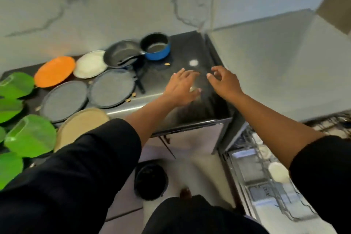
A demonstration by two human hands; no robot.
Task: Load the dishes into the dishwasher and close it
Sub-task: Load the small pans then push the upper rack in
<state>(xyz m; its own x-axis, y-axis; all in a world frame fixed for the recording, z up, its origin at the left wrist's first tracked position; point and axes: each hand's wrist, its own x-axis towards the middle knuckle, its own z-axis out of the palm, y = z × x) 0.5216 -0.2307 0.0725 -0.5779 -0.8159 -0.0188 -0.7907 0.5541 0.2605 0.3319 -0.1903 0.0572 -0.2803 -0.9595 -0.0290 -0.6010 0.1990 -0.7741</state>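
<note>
Dishes lie on the dark counter (188,51): an orange plate (55,71), a white plate (90,63), two grey plates (63,100) (113,87), a tan plate (81,127), a black frying pan (122,53) and a blue saucepan (155,46). My left hand (182,88) reaches over the counter's right part with straight fingers and holds nothing. My right hand (225,83) hovers beside it, fingers loosely curled and empty. The open dishwasher's wire rack (266,175) is at lower right with a white cup (278,172) in it.
Several green leaf-shaped plates (28,137) crowd the left edge. A dark round bin (151,181) stands on the floor below the counter. Crumbs dot the counter near the grey plates. A marble wall rises behind.
</note>
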